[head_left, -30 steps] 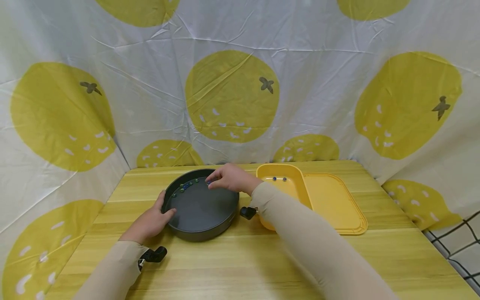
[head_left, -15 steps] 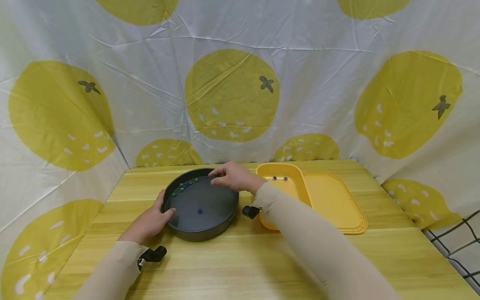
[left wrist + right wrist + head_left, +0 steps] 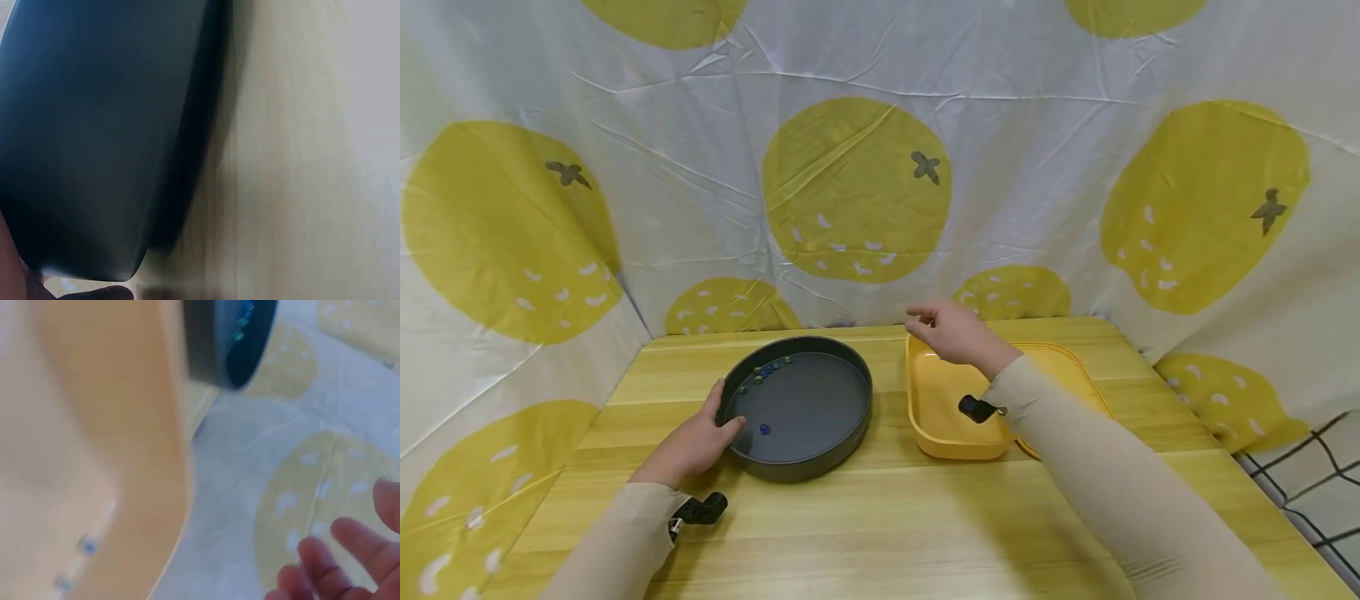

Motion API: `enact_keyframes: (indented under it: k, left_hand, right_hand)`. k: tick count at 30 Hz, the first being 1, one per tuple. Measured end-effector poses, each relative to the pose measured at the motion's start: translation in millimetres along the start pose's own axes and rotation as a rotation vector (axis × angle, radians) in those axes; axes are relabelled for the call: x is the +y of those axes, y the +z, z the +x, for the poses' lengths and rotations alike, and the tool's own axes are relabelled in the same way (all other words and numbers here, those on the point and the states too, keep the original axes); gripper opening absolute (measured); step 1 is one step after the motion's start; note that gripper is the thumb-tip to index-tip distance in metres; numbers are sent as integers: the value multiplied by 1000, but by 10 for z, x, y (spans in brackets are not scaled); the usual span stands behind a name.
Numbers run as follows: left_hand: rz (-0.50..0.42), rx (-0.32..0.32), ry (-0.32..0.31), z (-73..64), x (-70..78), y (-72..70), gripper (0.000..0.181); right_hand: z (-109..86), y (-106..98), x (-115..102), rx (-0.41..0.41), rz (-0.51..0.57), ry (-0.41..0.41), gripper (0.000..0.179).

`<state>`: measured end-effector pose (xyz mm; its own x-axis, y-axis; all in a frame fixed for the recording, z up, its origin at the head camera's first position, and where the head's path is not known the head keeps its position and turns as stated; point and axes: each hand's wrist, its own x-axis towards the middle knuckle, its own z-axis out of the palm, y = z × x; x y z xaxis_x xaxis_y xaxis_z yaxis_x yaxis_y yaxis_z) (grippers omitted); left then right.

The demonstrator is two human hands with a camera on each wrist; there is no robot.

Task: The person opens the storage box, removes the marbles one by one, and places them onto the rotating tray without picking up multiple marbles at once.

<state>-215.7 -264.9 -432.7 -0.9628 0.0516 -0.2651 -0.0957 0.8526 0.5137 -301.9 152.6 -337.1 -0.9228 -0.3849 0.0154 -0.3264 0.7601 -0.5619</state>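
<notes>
My left hand [image 3: 688, 446] holds the near left wall of a dark round baking pan [image 3: 805, 396], thumb over the rim and fingers outside. In the left wrist view, the pan's side [image 3: 94, 125] fills the left half. Several blue and green marbles [image 3: 758, 379] lie along the pan's far left wall, and one blue marble [image 3: 765, 429] sits apart nearer the front. My right hand [image 3: 958, 335] hovers above the far end of a yellow box [image 3: 951, 408], fingers loosely bent around nothing. Two marbles [image 3: 87, 545] lie in that box; my hand hides them in the head view.
A flat yellow lid [image 3: 1063, 362] lies right of the box, partly behind my right sleeve [image 3: 1097, 450]. The wooden table [image 3: 850, 533] ends at a white curtain [image 3: 842, 50] printed with yellow fruit. A black wire grid [image 3: 1307, 492] stands at the right edge.
My right hand let a blue marble go into the pan, where it rolled left, then moved right over the yellow box. The left hand has stayed on the pan.
</notes>
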Motion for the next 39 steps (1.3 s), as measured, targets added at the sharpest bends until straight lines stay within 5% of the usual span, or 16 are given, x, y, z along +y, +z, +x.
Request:
enact_keyframes:
  k: [13,23,30,35,39]
  left_hand:
    - [45,10,8,-2,-47,-17,97]
    - [74,36,17,-22,9,-25,98]
    - [94,92,42,-20,70,-36,100]
    - [66,169,91,-45,220,-59,95]
    - [32,245,163,-99,475,-47,85]
  right_hand:
    - [-635,-75,724,-38,-257,132,71]
    - [-1027,149,939,-77,-262,169,76]
    - [-1195,291,956,-82,-143,184,93]
    - [-1244,357,954,-61,-124,169,106]
    - [-1259,386,966,-42,-142,152,106]
